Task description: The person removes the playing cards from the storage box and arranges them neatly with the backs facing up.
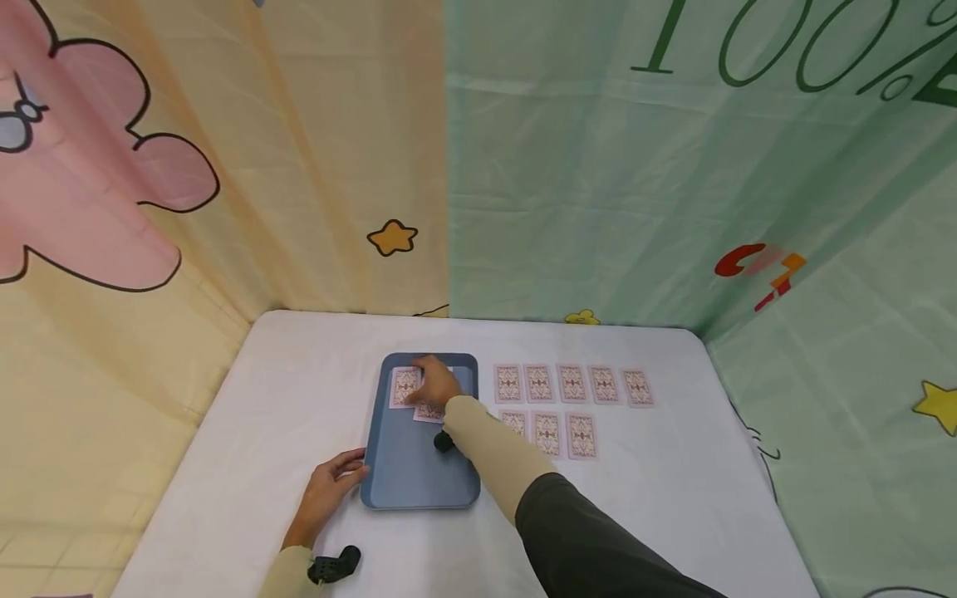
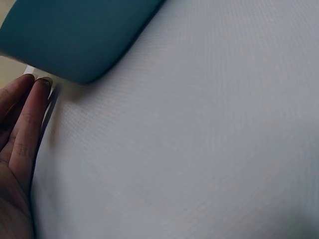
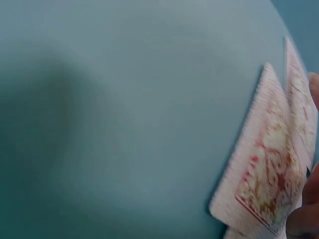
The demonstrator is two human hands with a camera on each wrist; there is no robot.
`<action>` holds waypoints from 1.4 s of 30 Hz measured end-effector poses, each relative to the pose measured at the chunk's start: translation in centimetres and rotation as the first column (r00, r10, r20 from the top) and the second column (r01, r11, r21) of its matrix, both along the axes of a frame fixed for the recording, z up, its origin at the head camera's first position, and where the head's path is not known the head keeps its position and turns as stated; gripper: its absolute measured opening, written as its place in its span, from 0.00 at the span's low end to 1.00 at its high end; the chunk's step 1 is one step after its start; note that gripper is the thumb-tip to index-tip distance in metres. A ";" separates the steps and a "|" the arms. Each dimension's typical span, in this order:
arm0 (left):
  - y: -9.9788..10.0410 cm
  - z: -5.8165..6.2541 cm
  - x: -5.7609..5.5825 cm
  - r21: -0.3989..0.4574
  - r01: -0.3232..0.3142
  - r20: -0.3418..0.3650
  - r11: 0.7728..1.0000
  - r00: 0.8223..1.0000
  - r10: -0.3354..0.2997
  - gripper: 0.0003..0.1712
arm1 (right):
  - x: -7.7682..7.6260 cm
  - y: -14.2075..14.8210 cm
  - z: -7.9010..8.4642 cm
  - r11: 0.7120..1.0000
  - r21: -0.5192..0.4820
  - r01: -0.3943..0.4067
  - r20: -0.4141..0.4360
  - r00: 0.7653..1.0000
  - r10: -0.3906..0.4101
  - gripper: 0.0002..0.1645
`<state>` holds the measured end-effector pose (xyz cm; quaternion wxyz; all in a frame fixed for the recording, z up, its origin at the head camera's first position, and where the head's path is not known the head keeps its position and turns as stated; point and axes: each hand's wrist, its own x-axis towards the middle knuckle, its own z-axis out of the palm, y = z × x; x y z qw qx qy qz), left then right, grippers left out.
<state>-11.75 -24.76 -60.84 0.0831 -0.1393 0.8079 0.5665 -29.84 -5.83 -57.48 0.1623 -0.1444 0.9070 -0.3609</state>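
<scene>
A blue tray (image 1: 419, 482) lies on the white table with patterned playing cards in its far part. My right hand (image 1: 437, 382) is over those cards, fingers and thumb bent around a card whose pale face with a small black mark shows by the thumb (image 3: 304, 214). Beside it, one card (image 1: 404, 387) lies back up at the left, and another card (image 1: 429, 414) shows partly below the hand. In the right wrist view, the cards (image 3: 271, 164) overlap. My left hand (image 1: 329, 490) touches the tray's left edge with its fingers (image 2: 27, 129) nearly straight.
Right of the tray, several cards (image 1: 571, 384) lie back up in a far row. A nearer row of cards (image 1: 581, 436) is partly covered by my right sleeve (image 1: 497, 453). Patterned curtains (image 1: 583, 191) hang behind the table (image 1: 299, 374).
</scene>
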 end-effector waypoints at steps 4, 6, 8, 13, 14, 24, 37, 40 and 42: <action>0.1 -0.1 0.0 -0.012 -0.007 0.010 1.000 1.000 0.007 0.28 | 0.0 -0.6 -0.1 0.998 0.059 -0.020 -0.009 1.000 0.021 0.48; 0.1 0.0 0.1 -0.014 -0.010 0.013 1.000 1.000 0.010 0.28 | -0.1 -0.8 -0.2 0.995 0.097 -0.038 -0.023 0.999 0.041 0.49; 0.1 0.0 0.1 -0.020 -0.008 0.015 1.000 1.000 0.009 0.28 | -0.1 -0.9 -0.4 0.990 0.131 -0.044 -0.031 0.998 0.048 0.49; 0.2 0.1 0.2 -0.029 -0.009 0.013 1.000 1.000 0.010 0.27 | -0.2 -1.2 -0.7 0.982 0.183 -0.049 -0.057 0.997 0.061 0.48; 0.2 0.1 0.2 -0.030 -0.009 0.012 1.000 1.000 0.009 0.27 | -0.2 -1.2 -0.6 0.982 0.182 -0.049 -0.056 0.997 0.060 0.48; 0.2 -0.1 0.0 -0.003 -0.023 0.006 1.000 1.000 0.023 0.26 | 0.2 -1.5 -0.1 0.976 0.196 -0.091 -0.009 0.996 0.094 0.53; 0.2 0.1 0.0 -0.005 -0.023 0.003 1.000 1.000 0.023 0.25 | 0.2 -1.5 -0.5 0.971 0.204 -0.125 -0.042 0.990 0.137 0.52; 0.2 0.1 0.0 -0.002 -0.021 -0.001 1.000 1.000 0.021 0.25 | 0.2 -1.4 -0.6 0.971 0.192 -0.144 -0.073 0.984 0.160 0.48; 0.2 0.0 0.0 0.005 -0.022 -0.002 1.000 1.000 0.022 0.26 | 0.1 -1.3 -0.7 0.968 0.195 -0.156 -0.098 0.979 0.177 0.48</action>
